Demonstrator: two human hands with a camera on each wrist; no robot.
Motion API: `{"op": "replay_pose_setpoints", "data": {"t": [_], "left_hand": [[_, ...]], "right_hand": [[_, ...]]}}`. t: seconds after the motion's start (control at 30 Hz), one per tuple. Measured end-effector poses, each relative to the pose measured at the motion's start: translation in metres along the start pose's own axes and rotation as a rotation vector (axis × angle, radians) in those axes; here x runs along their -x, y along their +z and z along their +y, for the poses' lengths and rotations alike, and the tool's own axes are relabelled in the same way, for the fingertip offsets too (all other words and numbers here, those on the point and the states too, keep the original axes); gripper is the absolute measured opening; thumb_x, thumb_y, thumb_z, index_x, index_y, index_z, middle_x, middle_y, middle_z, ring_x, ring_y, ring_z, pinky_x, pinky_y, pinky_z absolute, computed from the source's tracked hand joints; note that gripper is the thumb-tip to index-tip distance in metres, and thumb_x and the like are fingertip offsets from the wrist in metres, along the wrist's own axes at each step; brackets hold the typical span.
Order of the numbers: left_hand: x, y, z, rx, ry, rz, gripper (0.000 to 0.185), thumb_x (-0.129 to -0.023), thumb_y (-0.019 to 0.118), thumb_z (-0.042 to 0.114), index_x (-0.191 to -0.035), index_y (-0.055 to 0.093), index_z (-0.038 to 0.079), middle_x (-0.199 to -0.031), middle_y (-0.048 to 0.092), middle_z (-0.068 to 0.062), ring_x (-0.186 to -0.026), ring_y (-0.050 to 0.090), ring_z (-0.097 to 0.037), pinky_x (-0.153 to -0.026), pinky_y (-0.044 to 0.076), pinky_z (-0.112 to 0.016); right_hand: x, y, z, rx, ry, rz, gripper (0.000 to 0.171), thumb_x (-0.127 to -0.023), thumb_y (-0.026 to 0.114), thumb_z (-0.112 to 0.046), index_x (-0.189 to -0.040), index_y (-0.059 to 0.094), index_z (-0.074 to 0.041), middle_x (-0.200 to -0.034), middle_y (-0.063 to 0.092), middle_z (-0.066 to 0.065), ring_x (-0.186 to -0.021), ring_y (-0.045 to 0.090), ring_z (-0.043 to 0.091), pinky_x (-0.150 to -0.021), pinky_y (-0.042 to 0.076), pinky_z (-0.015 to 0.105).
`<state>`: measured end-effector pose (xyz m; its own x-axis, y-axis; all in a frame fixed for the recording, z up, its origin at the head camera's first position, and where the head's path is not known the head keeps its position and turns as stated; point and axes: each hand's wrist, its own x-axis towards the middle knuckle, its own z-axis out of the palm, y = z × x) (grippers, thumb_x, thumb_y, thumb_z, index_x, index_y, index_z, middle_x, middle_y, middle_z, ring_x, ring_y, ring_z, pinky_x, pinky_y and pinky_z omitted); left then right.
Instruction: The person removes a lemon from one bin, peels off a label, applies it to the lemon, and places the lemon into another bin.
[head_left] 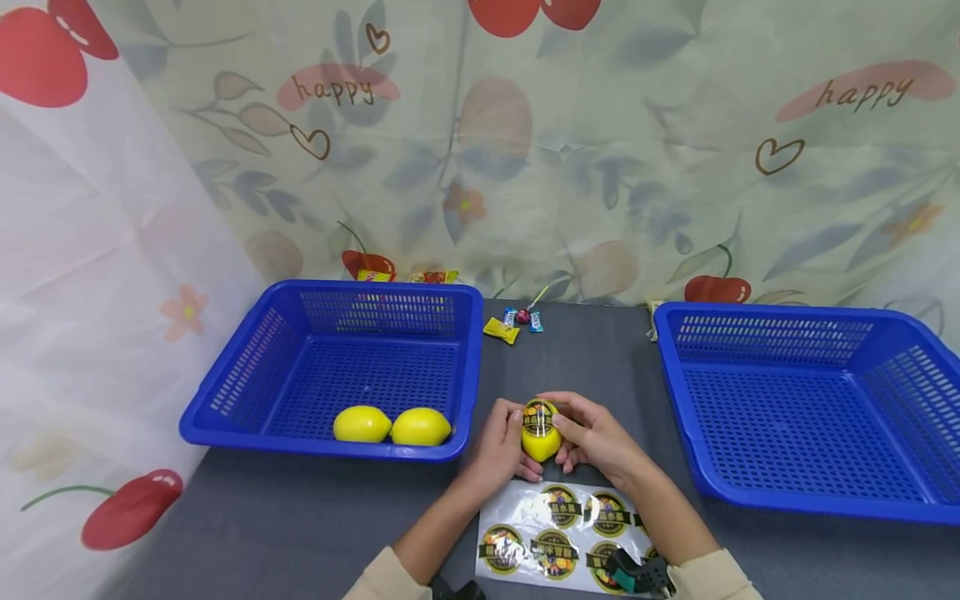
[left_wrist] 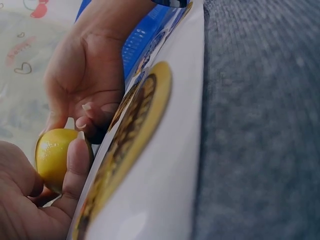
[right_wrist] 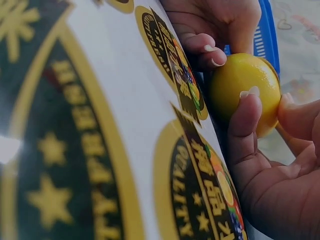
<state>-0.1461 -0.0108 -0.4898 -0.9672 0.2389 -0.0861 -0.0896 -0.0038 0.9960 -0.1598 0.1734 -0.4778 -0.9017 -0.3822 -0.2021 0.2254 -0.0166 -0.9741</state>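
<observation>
Item: lemon, yellow, one round sticker lying on its upper face. Both hands are holding it just above the tabletop, between the two baskets. The left hand is cupping its left side, fingers curling round it; the right hand is gripping the right side, thumb and fingers closing on the peel. The lemon is sitting directly between the fingers of both hands, neither hand the nearer; its long axis is running roughly toward and away from the person, pointed end toward the person.

Item: sticker sheet, glossy white backing with round dark-and-gold labels, lying flat just beneath the wrists, on the person's side of the fingers.

Item: left blue basket, just left of the left-hand fingers, holding two more lemons side by side at its near wall.

Item: right blue basket, to the right of the right-hand fingers.

Item: wrapped sweets, lying well beyond the fingers near the back edge.

Surface: dark grey cloth-like tabletop. Room: a floral printed backdrop with cherries and the word "happy" is hanging behind and to the left.
</observation>
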Motion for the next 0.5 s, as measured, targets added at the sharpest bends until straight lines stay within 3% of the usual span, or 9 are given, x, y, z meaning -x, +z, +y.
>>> {"op": "replay_pose_setpoints", "data": {"t": [0.4, 0.5], "left_hand": [[0.0031, 0.0026, 0.0038, -0.032, 0.036, 0.026, 0.019, -0.11, 0.028, 0.005, -0.122, 0.042, -0.001, -0.074, 0.058, -0.017, -0.047, 0.062, -0.026, -0.045, 0.055, -0.039], [0.0036, 0.0027, 0.0032, -0.038, 0.035, 0.031, 0.02, -0.109, 0.027, 0.002, -0.122, 0.042, 0.0, -0.081, 0.057, -0.017, -0.048, 0.062, -0.025, -0.045, 0.055, -0.038]], "right_hand": [[-0.0007, 0.0001, -0.0007, 0.0, 0.001, -0.01, 0.041, -0.107, 0.049, -0.012, -0.147, 0.047, -0.005, -0.124, 0.056, 0.018, -0.063, 0.058, 0.019, -0.055, 0.053, 0.027], [-0.0009, -0.0003, -0.0006, -0.02, 0.02, -0.015, 0.04, -0.107, 0.046, -0.012, -0.148, 0.047, -0.007, -0.124, 0.056, 0.017, -0.063, 0.058, 0.019, -0.056, 0.053, 0.027]]}}
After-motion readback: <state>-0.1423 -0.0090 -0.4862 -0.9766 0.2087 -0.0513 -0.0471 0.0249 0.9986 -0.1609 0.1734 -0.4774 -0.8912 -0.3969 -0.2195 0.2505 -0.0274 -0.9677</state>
